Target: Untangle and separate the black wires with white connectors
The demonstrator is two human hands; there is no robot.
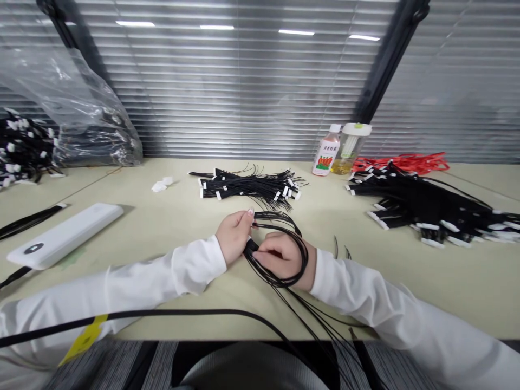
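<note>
Near the front of the table my left hand (235, 234) pinches one end of a black cable bundle (301, 254), with a bit of white showing at the thumb tip. The bundle forms a loop around my right hand (284, 254), whose thumb and fingers close on a black part of it beside the left hand. Loose wire ends trail down over the table's front edge. Beyond my hands lies a pile of thin black cables (252, 185) with white connectors.
At left lie a white power bank (65, 233), a black cable bundle (30, 221) and a plastic bag (97, 124). A bottle (326, 151), a lidded cup (351, 146), red cables (422, 161) and black cables (430, 203) occupy the right. A thick black cable (182, 312) crosses in front.
</note>
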